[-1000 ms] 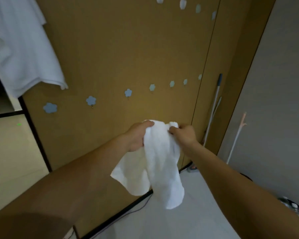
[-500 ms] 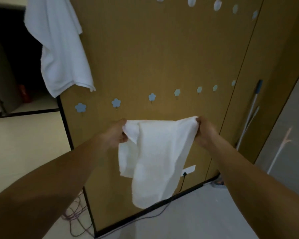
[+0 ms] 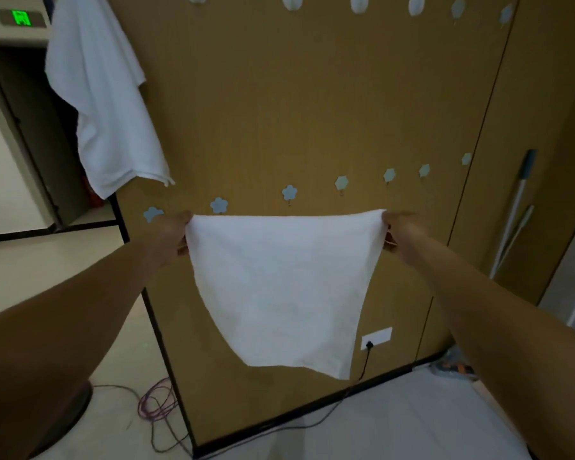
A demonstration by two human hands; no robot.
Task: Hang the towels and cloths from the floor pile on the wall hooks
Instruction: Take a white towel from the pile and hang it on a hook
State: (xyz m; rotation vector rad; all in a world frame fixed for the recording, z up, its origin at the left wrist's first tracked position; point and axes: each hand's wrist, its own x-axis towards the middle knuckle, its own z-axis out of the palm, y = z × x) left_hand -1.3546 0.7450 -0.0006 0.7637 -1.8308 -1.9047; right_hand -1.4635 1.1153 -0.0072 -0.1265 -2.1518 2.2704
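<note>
A white cloth (image 3: 283, 287) hangs spread flat in front of the brown wall panel (image 3: 312, 104). My left hand (image 3: 171, 232) pinches its top left corner and my right hand (image 3: 397, 232) pinches its top right corner, so the top edge is stretched level. Just above that edge runs a row of pale blue flower-shaped hooks (image 3: 289, 193), rising to the right. A second row of whitish hooks (image 3: 291, 1) sits at the top of the panel. A larger white towel (image 3: 103, 104) hangs at the panel's upper left corner.
A mop handle (image 3: 517, 207) leans against the panel on the right. A white socket (image 3: 376, 336) with a black cable sits low on the panel, and purple and grey cables (image 3: 156, 406) lie on the floor by the panel's left corner. A dark doorway (image 3: 30, 144) opens at left.
My hands moved apart and pulled the bunched cloth out flat. The view swung left and upward, bringing the hanging towel and upper hooks further into sight.
</note>
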